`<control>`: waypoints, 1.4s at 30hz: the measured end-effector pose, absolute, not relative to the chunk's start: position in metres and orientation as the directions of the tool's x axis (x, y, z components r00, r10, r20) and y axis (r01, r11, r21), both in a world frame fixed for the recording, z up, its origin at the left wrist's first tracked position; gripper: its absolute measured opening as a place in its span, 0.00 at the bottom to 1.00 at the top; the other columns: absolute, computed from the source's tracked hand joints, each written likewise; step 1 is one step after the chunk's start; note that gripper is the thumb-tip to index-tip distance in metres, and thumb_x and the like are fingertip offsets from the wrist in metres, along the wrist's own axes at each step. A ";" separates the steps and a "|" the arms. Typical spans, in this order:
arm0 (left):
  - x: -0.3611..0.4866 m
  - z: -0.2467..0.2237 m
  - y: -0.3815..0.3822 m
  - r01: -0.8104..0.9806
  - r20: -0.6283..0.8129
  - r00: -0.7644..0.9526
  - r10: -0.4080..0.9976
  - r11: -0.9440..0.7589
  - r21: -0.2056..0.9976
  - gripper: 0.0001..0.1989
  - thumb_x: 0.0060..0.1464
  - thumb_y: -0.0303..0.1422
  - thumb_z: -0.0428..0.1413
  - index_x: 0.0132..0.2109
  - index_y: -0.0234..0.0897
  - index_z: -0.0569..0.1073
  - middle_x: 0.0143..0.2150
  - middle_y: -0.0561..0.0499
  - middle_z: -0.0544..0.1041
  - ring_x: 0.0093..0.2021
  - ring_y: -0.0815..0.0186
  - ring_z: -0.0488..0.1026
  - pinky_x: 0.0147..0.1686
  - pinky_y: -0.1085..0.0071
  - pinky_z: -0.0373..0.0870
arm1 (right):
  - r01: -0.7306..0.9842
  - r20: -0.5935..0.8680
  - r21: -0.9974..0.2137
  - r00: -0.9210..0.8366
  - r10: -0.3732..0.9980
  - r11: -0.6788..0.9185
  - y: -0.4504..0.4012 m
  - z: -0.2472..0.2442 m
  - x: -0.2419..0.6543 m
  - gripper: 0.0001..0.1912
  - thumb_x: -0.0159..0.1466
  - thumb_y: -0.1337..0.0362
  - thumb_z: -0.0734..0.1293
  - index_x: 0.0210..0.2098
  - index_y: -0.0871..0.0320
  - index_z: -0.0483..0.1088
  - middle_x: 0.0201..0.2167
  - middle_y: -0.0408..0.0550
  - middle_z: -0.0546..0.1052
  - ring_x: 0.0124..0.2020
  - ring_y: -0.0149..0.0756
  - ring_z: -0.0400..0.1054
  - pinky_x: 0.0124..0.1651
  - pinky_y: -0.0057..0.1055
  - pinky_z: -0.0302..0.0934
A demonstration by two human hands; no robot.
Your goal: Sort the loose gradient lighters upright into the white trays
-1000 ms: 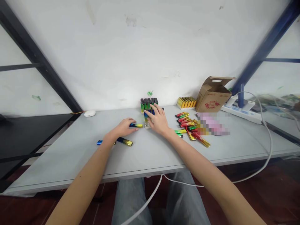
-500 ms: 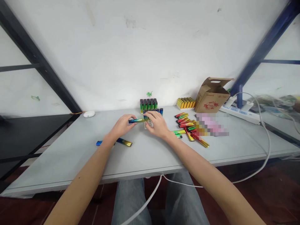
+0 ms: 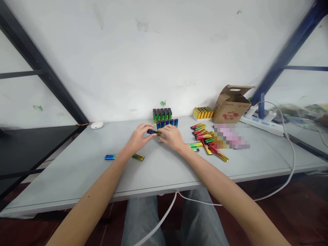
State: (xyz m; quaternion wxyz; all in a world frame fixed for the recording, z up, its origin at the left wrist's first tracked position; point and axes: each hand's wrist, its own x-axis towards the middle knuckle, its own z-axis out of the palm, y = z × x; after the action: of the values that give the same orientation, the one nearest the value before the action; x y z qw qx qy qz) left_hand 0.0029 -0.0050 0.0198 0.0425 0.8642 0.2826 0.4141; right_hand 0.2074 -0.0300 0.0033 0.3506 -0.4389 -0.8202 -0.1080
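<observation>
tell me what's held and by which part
A blue-and-gold lighter, near its blue end in the left hand; whether the right hand grips its gold end is unclear.

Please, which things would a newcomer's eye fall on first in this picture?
Probably the left hand and right hand, close together at a blue-and-gold lighter near the picture's centre. Next, the loose pile of red, green and gold lighters to their right, and the open cardboard box beyond it.

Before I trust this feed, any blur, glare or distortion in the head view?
Head view: wide-angle stretch toward the edges; faint shadows on the table; pixelation over a pink item; glints on the red-and-gold lighters; detail unclear on the lighter in the left hand.
</observation>
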 end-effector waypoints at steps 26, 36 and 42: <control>0.006 0.020 -0.009 0.471 0.735 0.392 0.553 -0.807 0.357 0.15 0.66 0.40 0.48 0.53 0.40 0.71 0.49 0.46 0.73 0.50 0.61 0.72 0.52 0.62 0.69 | 0.172 0.486 -0.858 -0.037 0.873 0.484 -0.029 0.010 0.206 0.08 0.63 0.63 0.63 0.40 0.56 0.70 0.36 0.46 0.78 0.30 0.32 0.72 0.36 0.30 0.64; 0.001 0.020 -0.009 0.549 0.596 0.410 0.690 -0.709 0.443 0.24 0.69 0.43 0.37 0.46 0.38 0.76 0.48 0.46 0.74 0.43 0.62 0.73 0.46 0.65 0.69 | -0.641 0.036 -0.763 -0.169 0.985 -0.082 -0.028 0.031 0.229 0.13 0.61 0.53 0.63 0.32 0.57 0.66 0.18 0.36 0.63 0.15 0.24 0.49 0.19 0.23 0.48; 0.000 0.016 -0.007 0.577 0.532 0.441 0.723 -0.682 0.449 0.25 0.69 0.43 0.37 0.45 0.37 0.76 0.46 0.47 0.75 0.42 0.62 0.73 0.47 0.64 0.69 | -0.752 0.053 -0.637 -0.264 0.963 -0.171 -0.027 0.031 0.234 0.22 0.68 0.49 0.52 0.25 0.56 0.58 0.16 0.36 0.54 0.16 0.26 0.47 0.20 0.23 0.49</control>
State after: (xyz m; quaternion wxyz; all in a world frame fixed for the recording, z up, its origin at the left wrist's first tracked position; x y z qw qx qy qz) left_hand 0.0004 -0.0075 0.0162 0.1008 0.8427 0.3858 0.3617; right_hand 0.2343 -0.0270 0.0311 0.5774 -0.1856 -0.2847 0.7423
